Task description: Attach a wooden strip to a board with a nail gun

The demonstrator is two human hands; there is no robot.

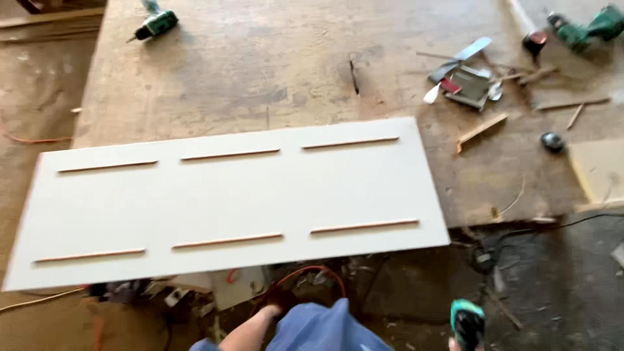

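Note:
A long white panel (227, 195) with several narrow routed slots lies across a worn wooden workbench (260, 65), its near edge hanging past the bench. My left hand (276, 303) reaches down below that edge, beside an orange cable (305, 272); its fingers are in shadow and blurred. At the bottom right, only a sliver of my right hand (454, 344) shows, under a green and black power tool (467, 322) that it holds up over the floor. Blue clothing (322, 328) fills the bottom centre.
A green cordless drill (156, 25) lies at the bench's far left, another green tool (588, 27) at the far right. Wood strips, a trowel and metal scraps (468, 81) litter the right side. A black cable (559, 224) and debris lie on the floor.

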